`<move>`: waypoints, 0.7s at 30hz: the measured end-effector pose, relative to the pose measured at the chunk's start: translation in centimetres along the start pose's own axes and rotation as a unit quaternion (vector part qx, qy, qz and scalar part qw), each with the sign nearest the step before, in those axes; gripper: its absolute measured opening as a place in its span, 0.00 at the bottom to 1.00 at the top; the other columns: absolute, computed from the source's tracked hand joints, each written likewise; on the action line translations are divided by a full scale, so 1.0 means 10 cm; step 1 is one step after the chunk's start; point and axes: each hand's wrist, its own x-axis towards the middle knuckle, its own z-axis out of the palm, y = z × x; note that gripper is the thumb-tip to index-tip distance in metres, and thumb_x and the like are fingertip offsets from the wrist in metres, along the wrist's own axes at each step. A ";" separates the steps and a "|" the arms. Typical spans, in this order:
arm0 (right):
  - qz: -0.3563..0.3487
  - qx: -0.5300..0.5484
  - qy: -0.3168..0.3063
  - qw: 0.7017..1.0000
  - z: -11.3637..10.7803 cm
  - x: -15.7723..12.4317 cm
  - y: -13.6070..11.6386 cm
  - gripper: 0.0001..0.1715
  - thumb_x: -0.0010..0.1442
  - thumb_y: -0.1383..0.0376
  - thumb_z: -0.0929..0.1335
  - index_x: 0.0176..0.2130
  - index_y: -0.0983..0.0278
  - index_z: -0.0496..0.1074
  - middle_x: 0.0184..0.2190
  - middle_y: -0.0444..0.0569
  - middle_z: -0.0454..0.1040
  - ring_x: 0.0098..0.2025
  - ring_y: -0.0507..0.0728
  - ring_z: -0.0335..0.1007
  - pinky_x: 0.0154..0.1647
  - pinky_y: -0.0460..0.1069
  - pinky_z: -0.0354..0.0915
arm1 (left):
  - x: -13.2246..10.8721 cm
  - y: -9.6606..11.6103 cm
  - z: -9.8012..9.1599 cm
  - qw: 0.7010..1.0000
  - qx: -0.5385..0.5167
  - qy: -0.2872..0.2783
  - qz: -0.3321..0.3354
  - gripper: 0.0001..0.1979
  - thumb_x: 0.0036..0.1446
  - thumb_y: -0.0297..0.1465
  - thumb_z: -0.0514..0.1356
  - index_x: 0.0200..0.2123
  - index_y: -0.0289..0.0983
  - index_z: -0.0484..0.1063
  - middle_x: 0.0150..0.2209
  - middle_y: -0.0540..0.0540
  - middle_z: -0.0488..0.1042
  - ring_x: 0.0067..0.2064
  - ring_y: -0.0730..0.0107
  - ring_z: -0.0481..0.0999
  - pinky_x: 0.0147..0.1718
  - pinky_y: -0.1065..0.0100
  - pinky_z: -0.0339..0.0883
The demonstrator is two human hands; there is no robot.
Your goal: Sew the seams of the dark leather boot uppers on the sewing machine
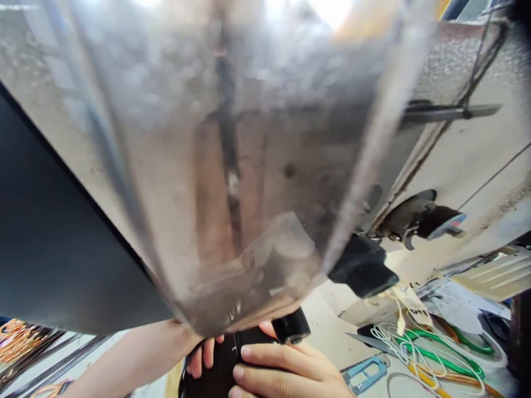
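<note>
Your left fingers (pixel 207 354) lie on the left part of a casing (pixel 218 381); your right fingers (pixel 276 358) reach across it from the right. Just above your right fingers sits a cylinder (pixel 293 326). A guard (pixel 249 177) stands above both, with a panel (pixel 62 221) to their upper left and strands (pixel 19 344) far left. Right of your fingers lies a hand tool (pixel 363 367), then scissors (pixel 450 362) among cord loops (pixel 388 336). A knob (pixel 363 271) sits to their upper right, a hooked fitting (pixel 433 221) farther beyond.

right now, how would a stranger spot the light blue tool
Start at the big see-through panel, then drop to the right hand below. Just right of that hand lies the light blue tool. Its flat blue body sets it apart from the green handles nearby.
</note>
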 end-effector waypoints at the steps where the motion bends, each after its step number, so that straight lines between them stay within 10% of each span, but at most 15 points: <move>1: -0.002 0.009 0.002 1.000 -0.02 0.01 0.00 0.16 0.71 0.60 0.68 0.33 0.56 0.81 0.30 0.33 0.84 0.33 0.46 0.83 0.68 0.48 0.59 | 0.00 -0.01 0.00 1.000 0.001 0.002 0.003 0.22 0.59 0.44 0.51 0.20 0.40 0.74 0.24 0.48 0.78 0.25 0.67 0.75 0.32 0.70 0.66; 21: 0.005 0.024 0.035 0.999 -0.07 0.14 0.00 0.21 0.75 0.61 0.65 0.31 0.58 0.79 0.28 0.30 0.83 0.29 0.43 0.81 0.67 0.44 0.61 | -0.06 0.16 0.03 0.994 -0.101 -0.015 -0.047 0.22 0.57 0.52 0.53 0.29 0.39 0.72 0.22 0.52 0.75 0.24 0.70 0.73 0.32 0.69 0.65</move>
